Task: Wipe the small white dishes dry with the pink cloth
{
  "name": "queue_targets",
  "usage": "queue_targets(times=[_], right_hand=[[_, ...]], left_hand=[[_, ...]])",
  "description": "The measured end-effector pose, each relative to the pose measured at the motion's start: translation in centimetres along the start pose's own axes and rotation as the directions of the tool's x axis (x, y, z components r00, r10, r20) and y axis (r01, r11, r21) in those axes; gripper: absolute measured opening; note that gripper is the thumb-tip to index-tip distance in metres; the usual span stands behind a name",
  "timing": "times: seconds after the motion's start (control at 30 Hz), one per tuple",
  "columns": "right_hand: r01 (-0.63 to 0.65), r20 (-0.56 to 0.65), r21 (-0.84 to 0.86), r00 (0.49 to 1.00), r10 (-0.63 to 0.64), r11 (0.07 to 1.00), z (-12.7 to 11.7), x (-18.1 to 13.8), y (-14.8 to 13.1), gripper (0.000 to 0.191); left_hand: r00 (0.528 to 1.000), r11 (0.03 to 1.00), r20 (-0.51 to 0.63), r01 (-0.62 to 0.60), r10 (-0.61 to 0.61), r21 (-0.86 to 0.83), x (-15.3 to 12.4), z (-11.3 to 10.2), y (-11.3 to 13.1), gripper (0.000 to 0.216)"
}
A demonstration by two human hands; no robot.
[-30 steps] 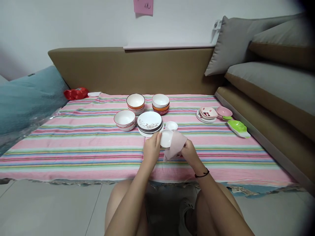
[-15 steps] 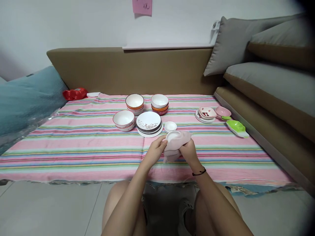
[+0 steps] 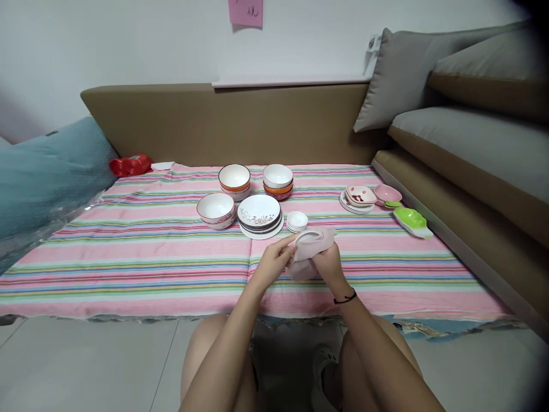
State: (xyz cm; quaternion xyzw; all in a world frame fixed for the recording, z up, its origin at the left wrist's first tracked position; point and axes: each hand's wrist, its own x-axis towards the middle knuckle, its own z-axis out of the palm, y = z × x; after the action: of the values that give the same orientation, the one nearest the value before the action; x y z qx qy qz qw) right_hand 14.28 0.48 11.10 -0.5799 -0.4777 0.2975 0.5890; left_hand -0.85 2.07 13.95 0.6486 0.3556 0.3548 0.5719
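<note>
Between my two hands is a small white dish (image 3: pixel 305 236), its rim partly covered by a pale pink cloth (image 3: pixel 316 245). My left hand (image 3: pixel 274 261) pinches the dish at its left edge. On the other side my right hand (image 3: pixel 328 264) is closed on the cloth, pressing it against the dish. Just beyond them stands a stack of small white dishes (image 3: pixel 297 219). Left of that stack is a pile of plates (image 3: pixel 259 210), the top one with a floral pattern. The underside of the held dish is hidden by the cloth.
Stacked bowls (image 3: pixel 234 176) and more bowls (image 3: pixel 278 176) stand behind the plates, with another bowl stack (image 3: pixel 215 208) at left. Strawberry-patterned dishes (image 3: pixel 360 195), a pink bowl (image 3: pixel 387 194) and a green dish (image 3: pixel 412 221) lie right, near stacked cushions (image 3: pixel 472 137). A striped cloth (image 3: pixel 150 246) lies underneath.
The small dish has turned and tilted a little in my hands, and the cloth now covers it differently. My left fingers have shifted slightly right along the rim.
</note>
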Motion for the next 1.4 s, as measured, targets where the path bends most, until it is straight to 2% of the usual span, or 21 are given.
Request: queue_targets(times=[0.17,0.23,0.33,0.43,0.53,0.63,0.67,0.83,0.97,1.03,1.07,1.13,1.2,1.3,1.4], right_hand=[[-0.052,-0.078,-0.04,0.996,0.048,0.998,-0.5,0.0,0.3,0.024],[-0.05,-0.074,-0.052,0.996,0.046,0.997,-0.6,0.2,0.4,0.024],[-0.01,-0.011,-0.103,1.0,0.009,0.995,-0.3,0.3,0.5,0.021],[0.049,0.099,-0.179,0.995,-0.031,0.983,0.2,0.1,0.4,0.016],[0.108,0.19,-0.255,0.98,-0.06,0.961,0.6,-0.3,0.4,0.013],[0.128,0.173,-0.339,0.982,-0.071,0.932,0.7,-0.4,0.4,0.017],[0.125,0.163,-0.341,0.984,-0.073,0.932,0.7,-0.4,0.3,0.02],[0.112,0.218,-0.204,0.974,-0.066,0.973,0.2,-0.2,-0.3,0.034],[0.073,0.23,-0.161,0.972,-0.034,0.984,0.0,-0.3,-0.7,0.034],[0.053,0.203,-0.148,0.979,-0.022,0.987,-0.1,-0.3,-0.7,0.035],[0.045,0.186,-0.15,0.982,-0.016,0.988,-0.1,-0.2,-0.7,0.035],[0.027,0.148,-0.148,0.989,-0.005,0.989,0.0,-0.1,-0.6,0.035],[0.007,0.108,-0.123,0.994,0.007,0.992,0.0,0.0,-0.4,0.036],[-0.014,0.064,-0.084,0.998,0.019,0.996,-0.1,0.1,-0.2,0.037],[0.001,0.123,-0.036,0.992,0.004,0.999,-0.1,0.1,0.0,0.036]], left_hand=[[0.995,0.998,0.079,0.065,-0.063,-0.021,-0.3,0.3,0.5,0.052],[0.996,0.998,0.074,0.053,-0.056,0.038,-0.4,0.4,0.7,0.05],[0.996,0.962,-0.063,-0.045,0.065,0.271,-0.5,0.8,0.9,0.053],[0.961,0.863,-0.161,-0.121,0.226,0.491,-0.4,1.4,0.7,0.064],[0.931,0.774,-0.142,-0.189,0.338,0.605,-0.3,2.0,0.5,0.044],[0.913,0.735,-0.15,-0.199,0.38,0.649,-0.1,2.1,0.4,0.012],[0.911,0.742,-0.175,-0.181,0.374,0.645,0.0,2.0,0.4,0.007],[0.896,0.855,-0.37,-0.021,0.247,0.518,0.8,-0.1,0.4,0.018],[0.893,0.984,-0.449,0.057,0.025,0.168,1.0,-1.1,0.2,0.032],[0.918,0.997,-0.392,0.069,-0.051,0.032,0.8,-1.0,0.3,0.035],[0.938,0.997,-0.341,0.07,-0.059,0.017,0.6,-0.9,0.3,0.036],[0.973,0.996,-0.225,0.056,-0.04,0.062,0.3,-0.6,0.3,0.044],[0.986,0.991,-0.166,0.037,-0.015,0.127,0.3,-0.3,0.0,0.047],[0.991,0.992,-0.133,0.006,0.011,0.125,0.7,0.0,-0.7,0.03],[0.982,0.999,-0.19,-0.01,0.017,0.036,1.2,0.2,-1.4,0.023]])
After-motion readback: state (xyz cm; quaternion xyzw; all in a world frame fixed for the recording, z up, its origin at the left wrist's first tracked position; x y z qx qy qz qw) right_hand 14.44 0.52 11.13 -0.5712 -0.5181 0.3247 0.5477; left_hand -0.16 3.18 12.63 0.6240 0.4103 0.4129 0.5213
